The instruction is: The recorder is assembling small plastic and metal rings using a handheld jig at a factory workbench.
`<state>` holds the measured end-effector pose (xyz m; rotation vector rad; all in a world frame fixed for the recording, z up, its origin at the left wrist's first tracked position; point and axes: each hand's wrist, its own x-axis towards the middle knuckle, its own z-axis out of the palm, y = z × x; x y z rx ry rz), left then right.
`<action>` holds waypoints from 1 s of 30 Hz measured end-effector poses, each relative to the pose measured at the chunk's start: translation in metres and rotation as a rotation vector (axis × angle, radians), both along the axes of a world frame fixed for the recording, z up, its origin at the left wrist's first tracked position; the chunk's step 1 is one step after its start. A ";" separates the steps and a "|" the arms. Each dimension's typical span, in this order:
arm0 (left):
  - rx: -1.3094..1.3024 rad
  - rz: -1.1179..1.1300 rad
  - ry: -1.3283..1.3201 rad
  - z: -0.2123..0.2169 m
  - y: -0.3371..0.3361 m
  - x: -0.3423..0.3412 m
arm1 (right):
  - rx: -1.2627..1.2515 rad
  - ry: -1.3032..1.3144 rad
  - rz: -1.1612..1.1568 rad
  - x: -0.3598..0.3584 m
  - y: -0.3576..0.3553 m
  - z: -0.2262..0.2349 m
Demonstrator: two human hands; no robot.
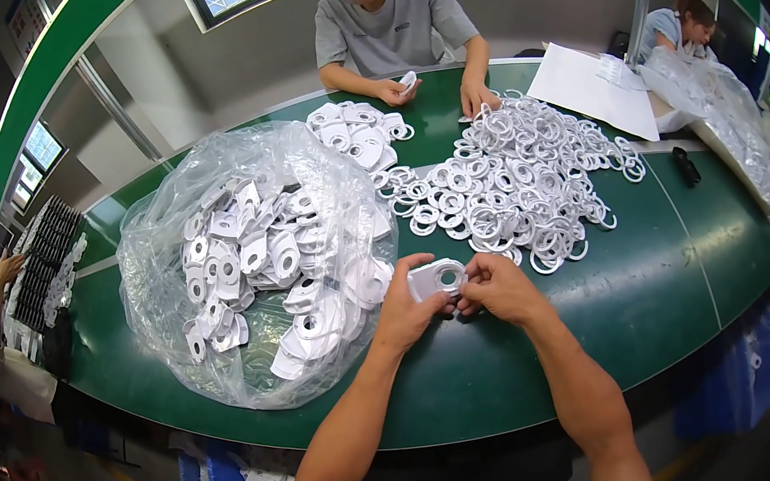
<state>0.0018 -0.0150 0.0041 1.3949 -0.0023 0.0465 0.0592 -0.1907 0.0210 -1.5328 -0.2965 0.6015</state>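
Over the near part of the green table, my left hand (408, 312) grips a flat white plastic piece (423, 282) with a round hole near one end. Closed at the holed end of the same piece is my right hand (503, 291), its fingertips pinched on the rim. Whether a separate ring sits in that hole, I cannot tell. Just beyond my hands spreads a heap of loose white rings (501, 173). Left of my left hand, an opened clear plastic bag (145, 287) holds many similar white holed pieces (257, 253).
Across the green table (474, 379) a person in a grey T-shirt (404, 24) handles white parts beside a smaller pile (356, 130). Farther right lie a white sheet (590, 87), a small black object (685, 166) and a clear plastic bag (723, 110). Stacked black trays (41, 263) stand at left.
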 end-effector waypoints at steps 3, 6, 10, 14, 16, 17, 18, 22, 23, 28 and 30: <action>-0.018 0.038 -0.013 -0.005 0.003 0.000 | -0.023 0.011 -0.035 -0.002 0.008 0.000; -0.157 0.076 0.022 -0.005 0.003 0.004 | 0.039 -0.198 -0.124 -0.006 0.012 -0.004; -0.332 -0.018 0.106 0.000 0.006 -0.001 | -0.323 -1.012 -0.115 -0.010 0.010 -0.008; -0.362 0.003 0.078 -0.009 0.009 -0.003 | -0.316 -1.007 -0.185 -0.024 0.020 -0.010; -0.351 0.008 0.076 -0.012 0.009 -0.002 | -0.293 -0.987 -0.203 -0.017 0.018 -0.010; -0.353 -0.034 0.077 -0.010 0.009 -0.002 | -0.270 -0.966 -0.219 -0.014 0.017 -0.007; -0.355 -0.075 0.079 -0.009 0.008 -0.001 | -0.318 -0.916 -0.297 -0.013 0.015 -0.001; -0.361 -0.115 0.051 -0.001 0.007 -0.001 | -0.092 -0.447 -0.269 -0.013 0.014 0.014; -0.382 -0.123 0.057 0.002 0.007 -0.001 | -0.174 -0.584 -0.231 -0.010 0.012 0.011; -0.102 -0.020 0.005 -0.005 0.007 -0.001 | -0.181 -0.824 -0.245 -0.012 0.017 0.004; 0.056 0.051 -0.073 -0.002 0.001 -0.003 | -0.177 -0.905 -0.258 -0.015 0.018 0.002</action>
